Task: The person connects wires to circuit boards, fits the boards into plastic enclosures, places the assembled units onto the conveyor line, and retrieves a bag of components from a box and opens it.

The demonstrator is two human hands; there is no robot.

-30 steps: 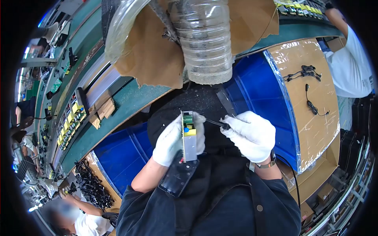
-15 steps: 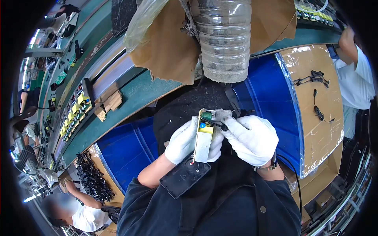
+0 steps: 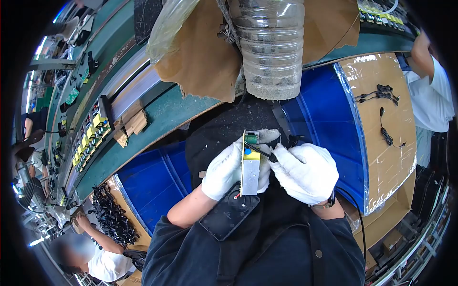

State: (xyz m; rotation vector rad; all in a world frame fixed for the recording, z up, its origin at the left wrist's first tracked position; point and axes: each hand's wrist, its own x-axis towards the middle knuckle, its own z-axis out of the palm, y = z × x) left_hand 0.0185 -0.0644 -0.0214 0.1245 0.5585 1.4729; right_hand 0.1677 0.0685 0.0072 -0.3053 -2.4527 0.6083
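My left hand [image 3: 223,170], in a white glove, grips an upright circuit board [image 3: 250,174] with a silver heat sink, a green coil and a blue part. Its fingers show on both sides of the board. Below it, a black plastic case half [image 3: 230,215] hangs against my clothing, with red and white wire ends near the board's lower edge. My right hand [image 3: 305,172], also gloved, pinches a black cable end [image 3: 272,158] whose thin lead crosses to the board near the coil and the blue part.
A clear ribbed plastic bottle [image 3: 272,52] hangs ahead beside brown cardboard [image 3: 200,62]. Boards stand in a row [image 3: 90,138] on the green bench [image 3: 167,112]. Blue bins [image 3: 329,128] flank me; cables [image 3: 384,131] lie on cardboard at right. Co-workers are at both sides.
My right hand has brought the cable end leftward to the board. The board has moved right in the view and is turned slightly; the case half shifted with it.
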